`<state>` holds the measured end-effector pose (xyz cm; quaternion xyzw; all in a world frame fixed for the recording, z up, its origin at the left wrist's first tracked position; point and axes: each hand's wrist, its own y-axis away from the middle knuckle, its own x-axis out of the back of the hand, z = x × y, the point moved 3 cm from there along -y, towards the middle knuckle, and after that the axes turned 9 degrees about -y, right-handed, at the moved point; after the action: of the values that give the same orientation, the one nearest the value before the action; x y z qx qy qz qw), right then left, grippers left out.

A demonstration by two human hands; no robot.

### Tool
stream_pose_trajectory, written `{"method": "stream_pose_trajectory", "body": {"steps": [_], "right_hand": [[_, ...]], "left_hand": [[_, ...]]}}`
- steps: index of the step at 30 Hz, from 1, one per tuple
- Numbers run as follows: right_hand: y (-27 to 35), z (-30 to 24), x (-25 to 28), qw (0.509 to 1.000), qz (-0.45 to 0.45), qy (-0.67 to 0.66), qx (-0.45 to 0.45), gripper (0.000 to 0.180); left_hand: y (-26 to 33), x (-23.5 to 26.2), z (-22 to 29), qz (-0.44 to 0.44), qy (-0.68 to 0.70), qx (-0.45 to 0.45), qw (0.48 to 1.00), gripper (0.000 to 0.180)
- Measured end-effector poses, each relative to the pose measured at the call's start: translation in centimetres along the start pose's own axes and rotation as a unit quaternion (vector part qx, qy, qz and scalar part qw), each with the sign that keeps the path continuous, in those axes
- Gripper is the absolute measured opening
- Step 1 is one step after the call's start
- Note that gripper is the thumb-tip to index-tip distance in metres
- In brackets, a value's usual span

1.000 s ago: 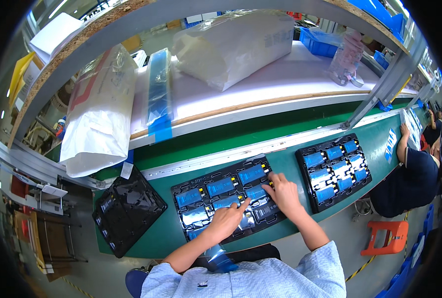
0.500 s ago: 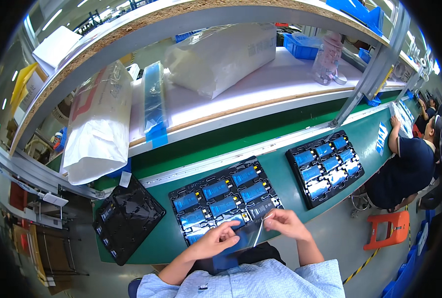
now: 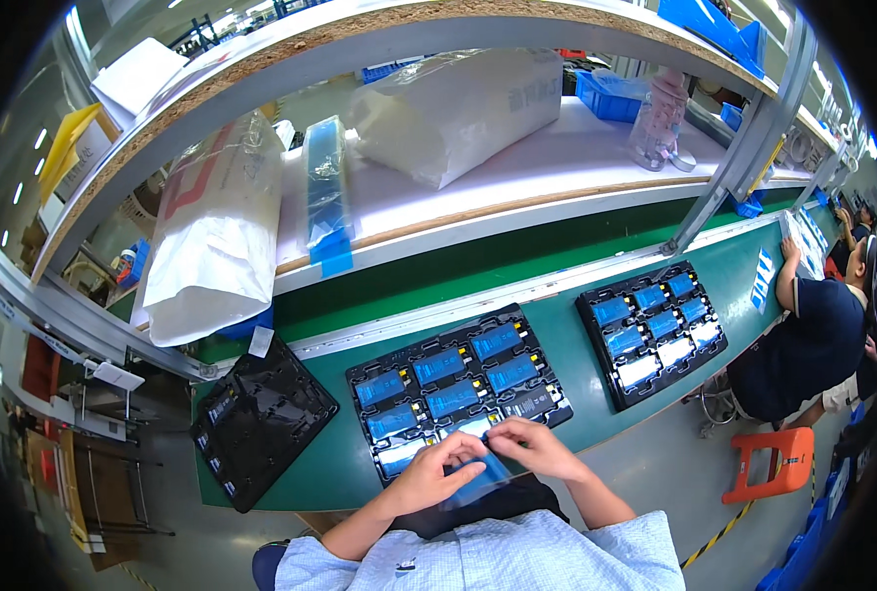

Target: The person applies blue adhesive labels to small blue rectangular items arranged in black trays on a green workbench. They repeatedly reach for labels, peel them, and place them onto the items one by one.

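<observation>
Just in front of me, above the near edge of the middle black tray (image 3: 357, 374), my hands are close together with a piece of clear blue film (image 3: 482, 485) hanging between them. My right hand (image 3: 535, 451) pinches at the film's upper edge. My left hand (image 3: 438, 477) is curled with thumb and fingers at the film's other side; its fingertips are partly hidden. The tray holds several flat battery-like packs in blue film, such as a blue pack (image 3: 439, 365). One dark pack (image 3: 528, 403) at the tray's near right shows no blue cover.
A second tray (image 3: 604, 372) of blue packs lies to the right, and a tilted black tray (image 3: 271, 424) to the left. Above are a shelf (image 3: 517, 202) with white bags (image 3: 458, 118) and a pink bottle (image 3: 660, 113). A co-worker (image 3: 803, 335) sits at far right near an orange stool (image 3: 774, 458).
My right hand has moved left to meet my left hand, and my left fingers have closed in. The film, earlier stretched edge-on below my right hand, now hangs between both. The view has shifted slightly.
</observation>
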<state>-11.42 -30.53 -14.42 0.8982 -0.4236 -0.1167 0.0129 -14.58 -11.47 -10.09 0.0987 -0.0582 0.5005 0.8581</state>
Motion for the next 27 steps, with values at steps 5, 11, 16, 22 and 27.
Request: {"method": "stream_pose_trajectory", "body": {"steps": [5,11,16,22,27], "right_hand": [[1.9,-2.2,-1.5,0.989,-0.034,0.142,0.02,0.025],[2.7,-1.5,-2.3,0.984,0.054,0.16,0.057,0.022],[3.0,-0.7,-1.6,0.977,0.09,0.188,0.037,0.021],[3.8,-2.5,0.4,0.985,0.091,0.14,0.041,0.017],[4.5,-5.1,0.9,0.968,0.14,0.195,0.072,0.015]], "left_hand": [[0.6,-0.2,0.5,0.019,-0.11,0.031,0.993,0.041],[0.8,-1.2,-0.2,0.019,-0.241,0.052,0.969,0.045],[0.7,-1.4,-0.3,0.062,-0.306,0.031,0.949,0.029],[1.0,-0.5,0.4,0.074,-0.295,0.104,0.947,0.03],[0.4,-0.9,-0.4,0.218,-0.33,-0.041,0.917,0.034]]}}
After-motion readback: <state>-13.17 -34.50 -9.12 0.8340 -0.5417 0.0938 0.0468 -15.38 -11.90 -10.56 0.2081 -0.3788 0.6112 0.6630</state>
